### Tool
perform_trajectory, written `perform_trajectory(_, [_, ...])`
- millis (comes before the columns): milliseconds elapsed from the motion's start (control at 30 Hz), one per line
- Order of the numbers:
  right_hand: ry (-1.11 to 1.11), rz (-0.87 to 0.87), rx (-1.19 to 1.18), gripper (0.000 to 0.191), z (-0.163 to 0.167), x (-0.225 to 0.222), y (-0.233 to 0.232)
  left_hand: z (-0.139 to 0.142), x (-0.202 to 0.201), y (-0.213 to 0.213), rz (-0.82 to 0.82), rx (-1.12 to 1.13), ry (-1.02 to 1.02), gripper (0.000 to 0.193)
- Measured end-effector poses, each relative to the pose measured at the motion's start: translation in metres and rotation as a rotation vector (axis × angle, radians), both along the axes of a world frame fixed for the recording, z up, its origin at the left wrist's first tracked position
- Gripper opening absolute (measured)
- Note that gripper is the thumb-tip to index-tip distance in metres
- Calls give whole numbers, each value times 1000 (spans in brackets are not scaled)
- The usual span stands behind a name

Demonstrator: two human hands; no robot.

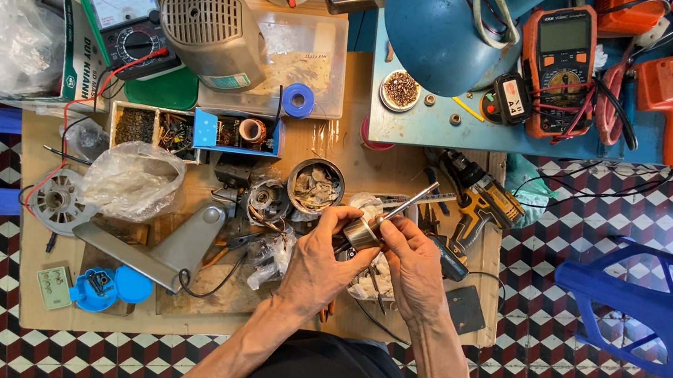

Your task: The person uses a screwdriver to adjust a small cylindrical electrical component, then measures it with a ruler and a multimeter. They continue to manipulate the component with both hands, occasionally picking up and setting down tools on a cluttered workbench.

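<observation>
Small metal cylinder [362, 233], likely a motor part or bushing, sits over the middle of the wooden bench [343, 149], pinched between both hands just above the clutter. Left hand [323, 256] wraps it from below, fingers curled shut around the body, probably to stop it turning. Right hand [414, 263] is closed on a thin metal rod tool [408, 203], tip meeting the cylinder's top end, shaft angled up and away to the right so the working end stays in sight. Whether the tip is inside the part or only touching it can't be told. Held up off the bench rather than set down, which gives both wrists free angle. Just beyond the hands: round tin of scraps [316, 186], dismantled motor bits [265, 201], a crumpled plastic bag [133, 178] to the left. Yellow cordless drill [477, 200] lies just right of the hands, within reach. Further back: green analog meter [128, 19], grey fan motor housing [213, 32], blue desk lamp [453, 25] aimed down at the work zone, orange multimeter [561, 67] on the blue shelf. Blue plastic stool [665, 312] stands well apart on the tiled floor.
</observation>
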State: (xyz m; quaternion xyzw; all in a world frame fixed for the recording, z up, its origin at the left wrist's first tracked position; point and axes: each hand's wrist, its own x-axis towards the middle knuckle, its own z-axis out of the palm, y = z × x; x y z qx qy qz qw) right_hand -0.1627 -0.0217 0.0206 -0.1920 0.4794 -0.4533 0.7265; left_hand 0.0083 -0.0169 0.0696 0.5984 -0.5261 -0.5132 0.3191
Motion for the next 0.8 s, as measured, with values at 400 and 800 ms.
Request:
perform_trajectory(400, [37, 42, -13, 33, 4, 1, -4, -8, 0, -2, -18, 17, 11, 53])
perform_trajectory(800, [29, 13, -9, 30, 4, 2, -2, 0, 0, -2, -12, 5, 17, 53])
